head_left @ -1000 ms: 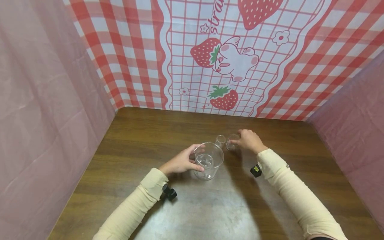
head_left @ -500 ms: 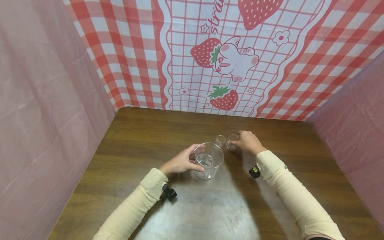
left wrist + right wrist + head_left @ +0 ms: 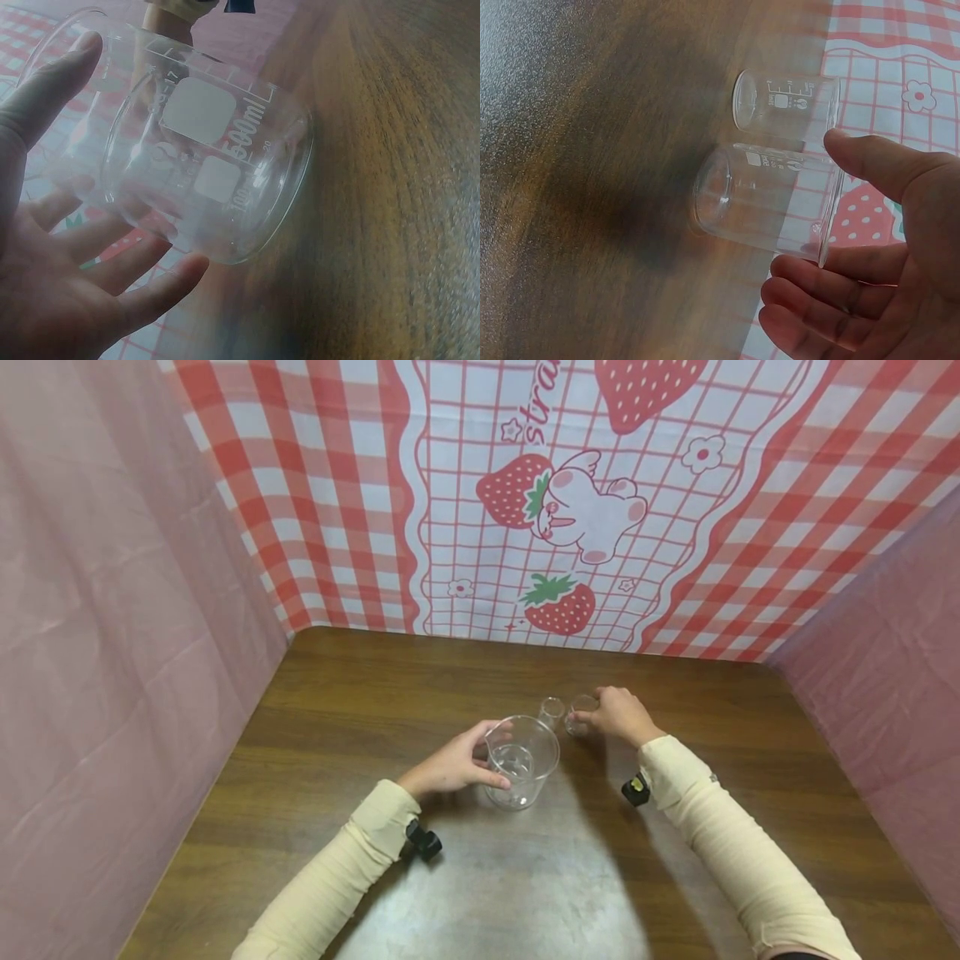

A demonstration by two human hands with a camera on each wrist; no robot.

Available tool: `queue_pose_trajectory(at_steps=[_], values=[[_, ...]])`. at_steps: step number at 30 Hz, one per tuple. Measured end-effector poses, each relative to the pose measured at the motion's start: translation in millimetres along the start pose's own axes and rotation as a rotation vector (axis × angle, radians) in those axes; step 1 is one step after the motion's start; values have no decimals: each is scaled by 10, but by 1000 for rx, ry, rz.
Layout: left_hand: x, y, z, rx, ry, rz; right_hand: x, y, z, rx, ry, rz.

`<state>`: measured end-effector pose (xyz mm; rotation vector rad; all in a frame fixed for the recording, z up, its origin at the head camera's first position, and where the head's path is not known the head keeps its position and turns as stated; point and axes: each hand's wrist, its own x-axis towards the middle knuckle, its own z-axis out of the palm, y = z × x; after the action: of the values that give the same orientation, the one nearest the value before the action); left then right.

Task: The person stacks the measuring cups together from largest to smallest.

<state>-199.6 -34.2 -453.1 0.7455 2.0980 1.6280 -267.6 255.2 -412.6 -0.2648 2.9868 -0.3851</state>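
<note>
In the head view, a large glass beaker (image 3: 542, 756) stands mid-table, with a smaller beaker (image 3: 516, 763) nested inside it. My left hand (image 3: 453, 767) grips its left side, thumb in front and fingers behind. The left wrist view reads 500ml on the large beaker (image 3: 274, 142) and shows my left hand (image 3: 67, 285) around it near the rim. Farther right, my right hand (image 3: 624, 714) holds a small glass beaker (image 3: 576, 726) upright. The right wrist view shows my right hand (image 3: 900, 247) with thumb and fingers on opposite sides of that beaker's rim (image 3: 765, 199).
Another, smaller glass beaker (image 3: 791, 105) stands close beside the one in my right hand, behind the large beaker in the head view. Brown wood table (image 3: 360, 693) lies underneath. A strawberry-print cloth (image 3: 465, 510) hangs at the back, with pink curtains (image 3: 112, 610) at the sides.
My right hand and forearm have shifted very slightly left and down since a second ago, with the thumb lower on the small beaker. The left hand and the beakers stay put.
</note>
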Motion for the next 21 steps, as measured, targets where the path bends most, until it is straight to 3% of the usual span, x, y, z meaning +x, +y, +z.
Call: queue_pose_trajectory(at_steps=[21], values=[[8, -19, 7, -3, 2, 6, 10, 37, 2, 24, 36, -39]])
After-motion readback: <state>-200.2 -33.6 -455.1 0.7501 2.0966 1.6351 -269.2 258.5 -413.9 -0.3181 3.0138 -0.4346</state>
